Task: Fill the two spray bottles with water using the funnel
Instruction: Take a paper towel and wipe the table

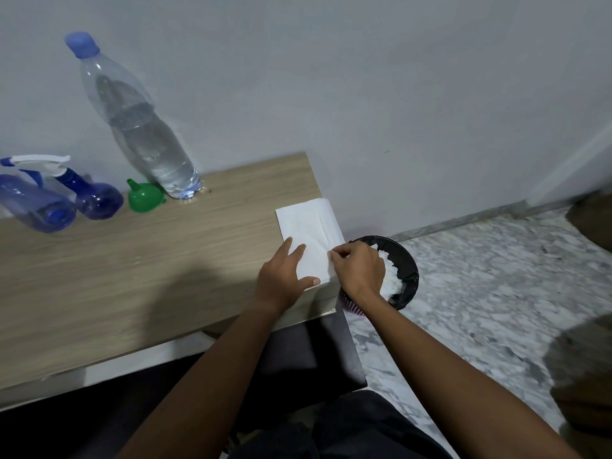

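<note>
Left hand: the left hand [284, 276] lies flat with straight fingers on a white paper tissue [311, 223], pressing it to the table.
Right hand: the right hand [359, 268] pinches the tissue's right edge between thumb and fingertips.
Tissue: spread at the right end of the wooden table [132, 260].
Spray bottles: the nearer blue spray bottle [39, 203] and the farther blue spray bottle [96, 197] stand side by side at the table's far left.
Funnel: the green funnel [145, 197] sits spout-up between them and the water bottle.
Water bottle: the clear water bottle [142, 127], blue-capped and partly full, stands by the wall.
Floor: a black-lined waste bin [409, 270] holding white paper sits beside the table.
</note>
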`<state>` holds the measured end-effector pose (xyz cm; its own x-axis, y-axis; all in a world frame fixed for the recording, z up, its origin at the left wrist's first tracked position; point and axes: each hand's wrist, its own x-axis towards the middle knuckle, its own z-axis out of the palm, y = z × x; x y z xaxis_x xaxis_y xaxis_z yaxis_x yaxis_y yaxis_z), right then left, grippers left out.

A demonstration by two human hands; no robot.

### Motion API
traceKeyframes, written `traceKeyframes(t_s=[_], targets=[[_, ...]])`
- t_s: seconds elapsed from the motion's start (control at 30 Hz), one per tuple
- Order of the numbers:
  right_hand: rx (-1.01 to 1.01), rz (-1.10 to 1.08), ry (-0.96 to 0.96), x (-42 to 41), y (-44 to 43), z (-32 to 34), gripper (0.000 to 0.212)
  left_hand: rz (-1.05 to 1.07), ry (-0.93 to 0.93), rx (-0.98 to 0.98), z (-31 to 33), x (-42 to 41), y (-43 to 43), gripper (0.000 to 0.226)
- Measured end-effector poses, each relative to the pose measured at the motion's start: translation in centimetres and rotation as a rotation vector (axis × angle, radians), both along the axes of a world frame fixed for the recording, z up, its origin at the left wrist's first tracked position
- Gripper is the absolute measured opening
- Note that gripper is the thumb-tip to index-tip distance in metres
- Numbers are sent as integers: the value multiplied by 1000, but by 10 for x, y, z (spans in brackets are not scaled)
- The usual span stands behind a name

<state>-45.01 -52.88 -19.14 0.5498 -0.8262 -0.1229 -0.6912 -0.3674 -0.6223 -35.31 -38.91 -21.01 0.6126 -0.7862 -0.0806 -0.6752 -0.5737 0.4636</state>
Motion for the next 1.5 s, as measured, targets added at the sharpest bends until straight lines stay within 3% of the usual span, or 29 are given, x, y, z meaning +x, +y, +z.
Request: traceKeyframes(t_s=[0.1,0.4,0.53,0.7,0.83,1.03,1.17,1.3,1.4,1.5], targets=[[66,-19,-70,0,0,0,14,49,-10,-63,0,-1,1,90],[492,26,-439,7,1,9,10,145,245,-71,24,3,0,124],[618,43,-457,17,1,25,19,172,294,-84,21,4,6,132],[725,98,-449,29,-5,48,29,202,271,-91,21,4,10,124],[719,46,-467,34,-21,62,34,181,241,-29,22,2,9,113],[677,-78,-417,28,-39,53,24,68,70,160,28,-2,-3,84],[602,-162,-366,18,-44,29,27,47,44,228,25,-7,-12,86],[465,67,-212,7,-37,9,27,65,119,182,25,-10,-11,101],[358,269,-138,2,-27,-8,30,47,127,168,32,-8,-12,91],[352,230,-274,0,-23,-16,25,-3,40,195,33,-3,-15,72]])
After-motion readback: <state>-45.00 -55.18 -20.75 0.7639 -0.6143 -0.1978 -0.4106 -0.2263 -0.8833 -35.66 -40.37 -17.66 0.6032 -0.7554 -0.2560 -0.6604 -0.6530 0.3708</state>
